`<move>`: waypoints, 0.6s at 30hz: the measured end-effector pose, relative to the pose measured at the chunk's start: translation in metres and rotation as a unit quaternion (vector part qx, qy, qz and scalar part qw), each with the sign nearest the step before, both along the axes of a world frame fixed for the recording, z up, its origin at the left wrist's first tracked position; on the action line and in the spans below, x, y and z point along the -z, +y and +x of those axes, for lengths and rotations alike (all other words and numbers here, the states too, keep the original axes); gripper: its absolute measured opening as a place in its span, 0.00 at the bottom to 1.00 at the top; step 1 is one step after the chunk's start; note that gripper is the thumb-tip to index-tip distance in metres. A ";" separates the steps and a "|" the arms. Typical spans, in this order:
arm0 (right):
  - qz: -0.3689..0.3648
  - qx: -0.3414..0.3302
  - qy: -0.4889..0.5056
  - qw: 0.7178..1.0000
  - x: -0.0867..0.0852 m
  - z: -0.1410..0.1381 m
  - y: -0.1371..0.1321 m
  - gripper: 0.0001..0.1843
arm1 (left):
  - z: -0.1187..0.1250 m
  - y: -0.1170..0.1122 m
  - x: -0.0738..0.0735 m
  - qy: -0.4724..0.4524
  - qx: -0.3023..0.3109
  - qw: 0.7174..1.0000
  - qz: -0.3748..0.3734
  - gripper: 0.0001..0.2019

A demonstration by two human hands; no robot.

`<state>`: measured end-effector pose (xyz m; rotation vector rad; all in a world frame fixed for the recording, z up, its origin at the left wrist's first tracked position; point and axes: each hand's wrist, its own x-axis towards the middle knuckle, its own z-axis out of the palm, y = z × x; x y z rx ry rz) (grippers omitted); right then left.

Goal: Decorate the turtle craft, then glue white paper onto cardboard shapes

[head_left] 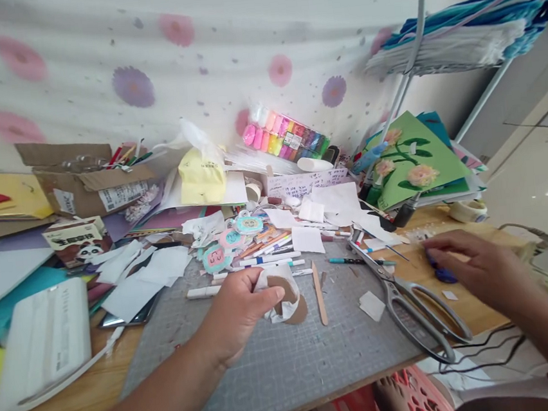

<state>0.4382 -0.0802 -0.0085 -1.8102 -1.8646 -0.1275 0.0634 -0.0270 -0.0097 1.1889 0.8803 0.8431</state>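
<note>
My left hand (235, 309) is closed, thumb on top, on a small piece of brown cardboard (298, 310) with white, crumpled thin paper (290, 294) around it. It is held above the grey cutting mat (280, 373). On the right, the fingers of my right hand (478, 263) are bent around a dark blue object (445, 275) low over the wooden tabletop; its kind is partly hidden by the fingers. Between my hands lie a flat wooden stick (319, 295), a small white paper piece (371, 306) and large grey-handled scissors (404, 299).
Pens (272, 258), paper scraps (307, 239) and small round decorated pieces (216, 258) crowd the mat's back. A white device (47, 343) with a cable stands left, below a cardboard box (88, 184). A green flower card (412, 156) leans back right. Black cables (491, 346) hang by the right edge.
</note>
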 end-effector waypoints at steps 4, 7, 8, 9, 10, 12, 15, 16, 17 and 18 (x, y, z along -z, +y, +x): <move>-0.141 -0.176 0.195 0.955 -0.017 -0.113 0.007 0.10 | -0.001 -0.003 -0.001 -0.020 0.044 0.999 -0.020 0.04; -0.225 -0.230 0.343 0.883 -0.014 -0.163 0.014 0.10 | -0.002 -0.005 0.000 -0.027 0.072 0.997 -0.022 0.06; -0.250 -0.232 0.399 0.851 -0.012 -0.172 0.017 0.11 | -0.002 -0.005 0.001 -0.029 0.077 0.996 -0.021 0.07; -0.274 -0.233 0.453 0.816 -0.009 -0.178 0.019 0.11 | -0.003 -0.005 0.002 -0.030 0.080 0.996 -0.021 0.07; -0.296 -0.233 0.499 0.780 -0.006 -0.183 0.020 0.11 | -0.003 -0.005 0.002 -0.033 0.082 0.996 -0.025 0.08; -0.325 -0.236 0.564 0.721 -0.002 -0.188 0.023 0.12 | -0.003 -0.005 0.003 -0.032 0.084 0.995 -0.036 0.07; -0.330 -0.238 0.608 0.681 0.001 -0.190 0.022 0.11 | -0.003 -0.004 0.003 -0.026 0.084 0.996 -0.031 0.07; -0.329 -0.239 0.613 0.677 0.001 -0.191 0.022 0.11 | -0.003 -0.003 0.003 -0.026 0.084 0.996 -0.027 0.07; -0.329 -0.238 0.618 0.673 0.001 -0.191 0.021 0.10 | -0.003 -0.003 0.003 -0.025 0.087 0.996 -0.025 0.07; -0.331 -0.238 0.621 0.670 0.001 -0.191 0.020 0.10 | -0.003 -0.003 0.002 -0.023 0.090 0.995 -0.026 0.07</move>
